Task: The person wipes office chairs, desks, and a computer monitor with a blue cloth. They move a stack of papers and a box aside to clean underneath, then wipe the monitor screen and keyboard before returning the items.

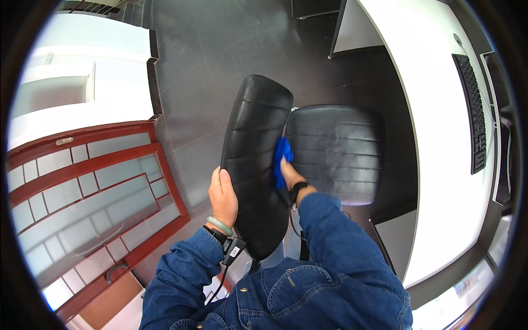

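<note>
A black padded office chair stands before me, its backrest [258, 136] on the left and its seat [342, 144] on the right. My left hand [222, 198] grips the backrest's outer left edge, thumb lying along the rim. In my right hand [292, 175] is a bright blue cloth [281, 161], pressed against the front face of the backrest low down, near where it meets the seat. Most of that hand's fingers are hidden behind the cloth and wrist. Light reflects off the quilted seat.
On the right runs a long white desk [437, 144] with a black keyboard [472, 113] and a monitor [501, 128]. A red-framed glass door [169, 181] stands at the left. Dark tiles cover the floor [189, 95]. A cable [220, 284] hangs from my left wrist.
</note>
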`<state>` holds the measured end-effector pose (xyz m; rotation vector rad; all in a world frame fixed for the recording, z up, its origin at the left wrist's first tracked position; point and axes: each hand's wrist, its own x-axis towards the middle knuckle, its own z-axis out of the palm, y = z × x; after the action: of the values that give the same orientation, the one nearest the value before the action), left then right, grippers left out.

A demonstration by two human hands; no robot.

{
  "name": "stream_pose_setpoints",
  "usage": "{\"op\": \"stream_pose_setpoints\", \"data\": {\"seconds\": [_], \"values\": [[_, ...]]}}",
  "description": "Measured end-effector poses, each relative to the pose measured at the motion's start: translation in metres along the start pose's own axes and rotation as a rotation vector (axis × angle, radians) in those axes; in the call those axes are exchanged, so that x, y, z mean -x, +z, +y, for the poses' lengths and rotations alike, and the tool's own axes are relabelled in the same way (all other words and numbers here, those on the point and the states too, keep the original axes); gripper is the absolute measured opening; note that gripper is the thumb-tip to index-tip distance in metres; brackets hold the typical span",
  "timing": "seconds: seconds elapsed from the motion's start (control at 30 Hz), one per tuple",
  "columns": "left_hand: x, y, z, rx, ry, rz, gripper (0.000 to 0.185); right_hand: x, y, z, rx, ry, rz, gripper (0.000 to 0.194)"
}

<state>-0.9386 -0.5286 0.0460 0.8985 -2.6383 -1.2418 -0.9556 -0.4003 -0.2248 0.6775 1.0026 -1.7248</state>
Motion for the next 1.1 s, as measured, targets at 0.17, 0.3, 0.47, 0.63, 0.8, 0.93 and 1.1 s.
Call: {"op": "stream_pose_setpoints", "data": {"seconds": [0.17, 0.3, 0.47, 0.63, 0.8, 0.93, 1.1], "values": [[0.001, 0.001, -0.003, 0.007, -0.002, 0.014, 0.039, 0.041, 0.01, 0.044, 0.121, 0.094, 0.098, 0.075], [-0.004, 0.001, -0.015, -0.017, -0.002, 0.001, 0.04, 0.088, 0.065, 0.019, 0.549, -0.299, 0.3, 0.06], [-0.005, 0.003, -0.024, 0.055, 0.128, -0.038, 0.044, 0.125, 0.105, -0.024, 0.735, -1.026, 0.105, 0.081], [-0.008, 0.002, -0.021, 0.005, -0.026, 0.007, 0.045, 0.07, 0.072, -0.03, 0.399, -0.828, 0.15, 0.059], [-0.01, -0.001, -0.015, 0.0, -0.021, -0.03, 0.044, 0.042, 0.013, 0.014, 0.319, -0.136, 0.042, 0.066], [-0.011, 0.002, -0.013, 0.015, 0.013, 0.018, 0.042, 0.069, -0.001, 0.052, 0.145, -0.023, -0.081, 0.068], [-0.011, 0.004, -0.017, -0.006, 0.052, 0.021, 0.041, 0.136, 0.04, 0.041, 0.694, -0.392, -0.03, 0.067]]}}
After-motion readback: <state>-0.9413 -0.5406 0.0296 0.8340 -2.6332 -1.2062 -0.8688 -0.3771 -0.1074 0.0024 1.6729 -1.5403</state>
